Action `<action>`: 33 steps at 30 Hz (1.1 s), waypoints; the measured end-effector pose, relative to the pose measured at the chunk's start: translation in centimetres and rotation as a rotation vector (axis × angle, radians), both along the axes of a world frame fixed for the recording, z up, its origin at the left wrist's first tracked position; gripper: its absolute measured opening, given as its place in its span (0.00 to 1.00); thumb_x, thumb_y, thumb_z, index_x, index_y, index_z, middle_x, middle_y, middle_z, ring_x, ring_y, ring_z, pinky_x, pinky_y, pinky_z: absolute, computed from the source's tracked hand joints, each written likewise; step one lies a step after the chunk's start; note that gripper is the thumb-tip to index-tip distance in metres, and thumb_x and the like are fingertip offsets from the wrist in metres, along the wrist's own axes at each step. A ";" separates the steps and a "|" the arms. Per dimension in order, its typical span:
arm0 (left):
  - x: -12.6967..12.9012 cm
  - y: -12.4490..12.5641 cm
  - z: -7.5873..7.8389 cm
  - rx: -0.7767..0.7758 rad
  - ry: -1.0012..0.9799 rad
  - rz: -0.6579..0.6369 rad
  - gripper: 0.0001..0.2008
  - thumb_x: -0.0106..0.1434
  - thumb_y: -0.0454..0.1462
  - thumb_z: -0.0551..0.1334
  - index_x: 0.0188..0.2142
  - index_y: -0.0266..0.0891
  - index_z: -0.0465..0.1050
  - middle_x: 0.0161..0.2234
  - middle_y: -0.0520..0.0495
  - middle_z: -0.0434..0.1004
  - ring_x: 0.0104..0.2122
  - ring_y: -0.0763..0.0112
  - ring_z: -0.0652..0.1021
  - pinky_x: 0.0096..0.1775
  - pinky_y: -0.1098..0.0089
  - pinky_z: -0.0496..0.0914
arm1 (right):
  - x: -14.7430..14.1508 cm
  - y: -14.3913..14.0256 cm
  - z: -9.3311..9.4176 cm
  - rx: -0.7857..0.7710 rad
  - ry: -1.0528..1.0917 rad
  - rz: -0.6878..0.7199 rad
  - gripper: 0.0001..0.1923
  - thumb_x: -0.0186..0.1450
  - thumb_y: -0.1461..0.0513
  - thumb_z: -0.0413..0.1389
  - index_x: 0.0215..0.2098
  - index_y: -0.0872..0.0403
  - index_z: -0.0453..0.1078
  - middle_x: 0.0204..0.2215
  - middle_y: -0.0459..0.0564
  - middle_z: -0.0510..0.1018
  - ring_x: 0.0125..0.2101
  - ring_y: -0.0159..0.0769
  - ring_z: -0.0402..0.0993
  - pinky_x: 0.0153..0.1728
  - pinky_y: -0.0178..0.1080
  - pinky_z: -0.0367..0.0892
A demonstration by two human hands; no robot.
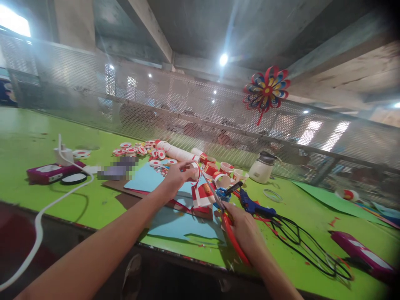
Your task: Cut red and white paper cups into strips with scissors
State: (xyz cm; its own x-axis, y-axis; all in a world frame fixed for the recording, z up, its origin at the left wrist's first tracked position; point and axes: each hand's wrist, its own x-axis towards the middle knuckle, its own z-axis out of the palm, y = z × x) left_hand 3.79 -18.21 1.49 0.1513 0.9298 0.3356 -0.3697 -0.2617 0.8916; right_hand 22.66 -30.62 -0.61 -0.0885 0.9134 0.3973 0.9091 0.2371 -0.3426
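Your left hand pinches a thin red-and-white paper cup strip between closed fingers, holding it up off the bright green table so the blades can reach it. Your right hand wraps shut around the red-handled metal scissors, blades pointing up at the strip. Both sit near the table's front edge, above flat light blue paper sheets. Just right lies a blue glue gun with looping black cord; cut cup rings cluster behind
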 end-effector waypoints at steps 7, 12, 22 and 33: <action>0.1 -0.3 -0.1 0.120 0.197 0.073 0.25 0.47 0.36 0.67 0.46 0.32 0.72 0.28 0.50 0.73 0.25 0.74 0.74 0.27 0.73 0.69 | 0.4 0.2 -0.2 0.044 0.032 -0.038 0.20 0.60 0.62 0.50 0.49 0.58 0.72 0.34 0.54 0.82 0.34 0.46 0.77 0.34 0.39 0.69; 0.1 -0.3 0.0 0.058 0.155 0.034 0.23 0.47 0.36 0.67 0.44 0.31 0.72 0.25 0.51 0.72 0.25 0.72 0.74 0.28 0.69 0.72 | 0.8 0.5 -0.7 0.077 0.018 -0.050 0.23 0.60 0.63 0.48 0.53 0.59 0.68 0.36 0.55 0.80 0.37 0.44 0.76 0.36 0.40 0.69; -1.0 0.2 0.1 -0.115 -0.082 -0.278 0.17 0.51 0.34 0.65 0.42 0.33 0.70 0.31 0.44 0.76 0.27 0.69 0.77 0.33 0.64 0.74 | 1.4 0.2 -0.2 0.080 -0.144 -0.175 0.27 0.55 0.68 0.51 0.54 0.61 0.66 0.35 0.58 0.71 0.39 0.49 0.68 0.39 0.47 0.64; -1.1 -0.3 0.0 -0.161 -0.106 -0.475 0.10 0.56 0.33 0.61 0.39 0.33 0.74 0.35 0.41 0.79 0.30 0.69 0.79 0.36 0.67 0.74 | 1.1 0.5 -1.0 0.080 -0.181 -0.125 0.29 0.55 0.69 0.52 0.56 0.55 0.64 0.38 0.54 0.71 0.39 0.43 0.68 0.40 0.40 0.65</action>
